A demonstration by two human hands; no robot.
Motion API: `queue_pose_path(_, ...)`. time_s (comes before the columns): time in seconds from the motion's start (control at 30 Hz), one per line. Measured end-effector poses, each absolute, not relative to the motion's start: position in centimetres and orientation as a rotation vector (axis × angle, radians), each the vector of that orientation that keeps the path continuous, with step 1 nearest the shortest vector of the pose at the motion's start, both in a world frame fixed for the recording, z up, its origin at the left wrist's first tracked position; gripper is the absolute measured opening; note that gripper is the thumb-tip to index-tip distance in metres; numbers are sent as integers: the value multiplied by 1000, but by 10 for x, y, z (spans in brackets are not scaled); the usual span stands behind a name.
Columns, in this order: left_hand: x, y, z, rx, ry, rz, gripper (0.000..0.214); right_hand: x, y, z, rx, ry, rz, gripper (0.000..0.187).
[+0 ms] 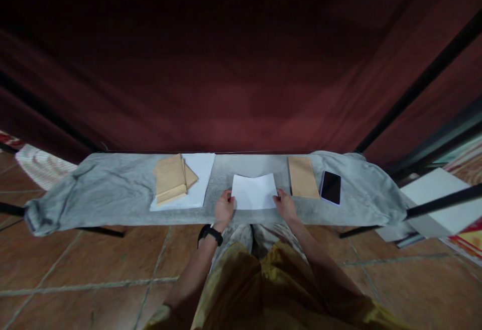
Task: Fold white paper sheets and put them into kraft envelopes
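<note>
White paper (254,193), lower centre of the frame, is held between my two hands; its far edge dips at the middle. My left hand (225,205) pinches its left side, my right hand (285,204) its right, thumbs and fingers closed on the margins. I judge the work to be partway: this paper is taken up, though whether it is folded I cannot tell. Right of centre, one brown paper piece (303,177) lies apart on the grey cloth (128,187), beside a dark-screened device (331,188). Left of centre, brown paper packets (170,177) rest on white sheets (201,177), seemingly still unhandled.
</note>
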State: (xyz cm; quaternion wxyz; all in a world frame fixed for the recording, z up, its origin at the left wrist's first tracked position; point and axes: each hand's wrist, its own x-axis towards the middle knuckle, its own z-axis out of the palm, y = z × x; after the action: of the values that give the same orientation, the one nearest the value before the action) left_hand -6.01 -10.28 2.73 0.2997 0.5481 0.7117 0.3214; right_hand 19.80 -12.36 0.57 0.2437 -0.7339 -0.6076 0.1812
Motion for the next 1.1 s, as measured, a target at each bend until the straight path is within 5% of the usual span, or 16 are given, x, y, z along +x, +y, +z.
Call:
queue_pose_path(0.23, -56, -113, 28, 1571, 2015, 707, 42, 193, -124, 2, -2034, -1699, 429, 40)
queue_pose_path(0.8, -44, -130, 20, 2086, 2209, 500, 35, 196, -133, -11, -2015, -1766, 217, 45)
queue_pose_path(1.1, 8, -139, -12, 2428, 1803, 475, 60, 142, -139, -14, -1569, -1914, 303, 54)
